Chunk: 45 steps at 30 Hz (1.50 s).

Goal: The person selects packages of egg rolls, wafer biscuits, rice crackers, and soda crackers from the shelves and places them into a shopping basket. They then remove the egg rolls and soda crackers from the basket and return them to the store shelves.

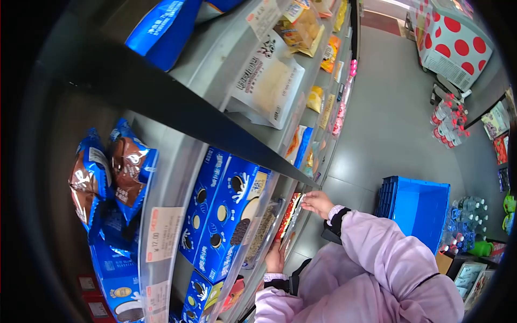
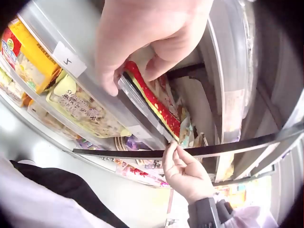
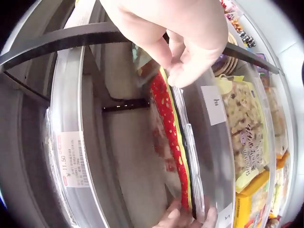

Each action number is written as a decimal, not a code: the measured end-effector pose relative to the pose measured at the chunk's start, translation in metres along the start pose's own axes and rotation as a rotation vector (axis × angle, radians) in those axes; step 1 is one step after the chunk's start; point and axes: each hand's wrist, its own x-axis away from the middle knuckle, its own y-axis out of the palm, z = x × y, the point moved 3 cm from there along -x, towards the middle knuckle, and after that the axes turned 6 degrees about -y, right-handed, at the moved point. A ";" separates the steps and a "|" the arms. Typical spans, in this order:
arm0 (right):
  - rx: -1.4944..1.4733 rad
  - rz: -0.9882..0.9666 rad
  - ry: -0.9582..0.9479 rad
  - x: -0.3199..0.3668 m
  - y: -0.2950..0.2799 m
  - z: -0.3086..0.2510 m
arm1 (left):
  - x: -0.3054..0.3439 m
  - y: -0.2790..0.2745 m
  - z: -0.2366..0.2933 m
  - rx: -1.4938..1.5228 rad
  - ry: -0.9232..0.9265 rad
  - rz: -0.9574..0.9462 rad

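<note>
A red snack bag (image 3: pixel 172 128) with gold spots, a yellow stripe and a silver crimped edge stands on a shelf behind its clear front strip (image 3: pixel 209 147). My right hand (image 3: pixel 175 38) pinches one end of its edge between thumb and fingers. At the opposite end, my left hand (image 2: pixel 152 38) grips the bag, thumb on one side and fingers on the other. In the head view the right hand (image 1: pixel 318 204) is farther along the shelf and the left hand (image 1: pixel 275 258) nearer my body, the bag (image 1: pixel 288 218) between them.
Blue cookie boxes (image 1: pixel 223 215) and blue-brown bags (image 1: pixel 129 172) fill nearby shelves. A black bar (image 1: pixel 177 99) crosses in front. Behind me on the floor are a blue crate (image 1: pixel 414 210) and bottled water (image 1: pixel 468 220). A red-dotted white chest (image 1: pixel 455 43) stands farther off.
</note>
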 end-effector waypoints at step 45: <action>1.216 -1.056 0.387 0.371 0.206 0.179 | 0.477 -0.532 -0.098 0.054 0.520 1.197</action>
